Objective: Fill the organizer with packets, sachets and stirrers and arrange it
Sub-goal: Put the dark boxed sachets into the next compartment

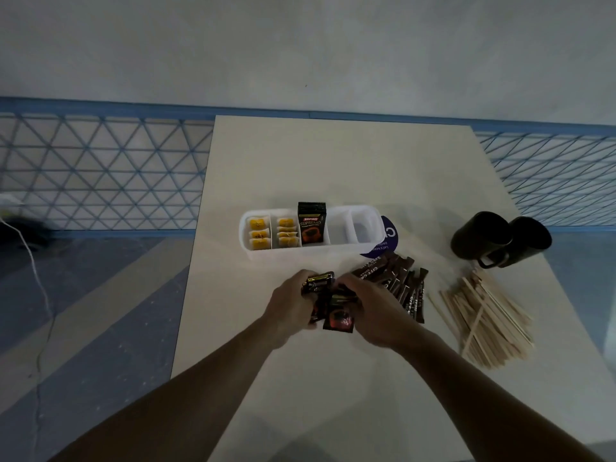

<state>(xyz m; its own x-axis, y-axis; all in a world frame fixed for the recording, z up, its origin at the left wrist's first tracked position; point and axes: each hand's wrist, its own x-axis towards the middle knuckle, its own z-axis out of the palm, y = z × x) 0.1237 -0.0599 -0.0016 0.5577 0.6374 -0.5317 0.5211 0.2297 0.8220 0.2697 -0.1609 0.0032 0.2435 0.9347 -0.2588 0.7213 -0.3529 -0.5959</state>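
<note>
head view: both hands meet on a bunch of black coffee packets (336, 320) low on the table (333, 161), just in front of the organizer (310, 253)
left hand (290, 305): fingers curled round the left side of the bunch, one packet end sticking up past the knuckles
right hand (370, 308): curled over the right side of the same bunch; fingertips hidden, reads as a grip, not a flat press
key relation: organizer lies straight ahead of the hands, away from the person, near but apart; its long axis runs left to right
nearer hand: third slot from the left lines up roughly with the left hand, so that hand has the shorter path
packet axis: bunch lies loose and mostly flat; likely needs squaring up and standing on end to drop in
slots 1 and 2: yellow tea bags (259, 233), stacked in rows
slot 3: one upright packet (311, 225), same black kind, room beside it
slot 4: looks empty
slot 5: small inner cup, looks empty, hard to tell in this light
sachets (405, 285): brown sticks fanned on the table, touching the right hand's far side, not yet loaded
stirrers (486, 321): loose wooden heap well to the right, not yet loaded
mugs (500, 241): two dark ones, far right, nested side by side
purple card (388, 233): under the organizer's right end
progress: roughly a third in, by guess
</note>
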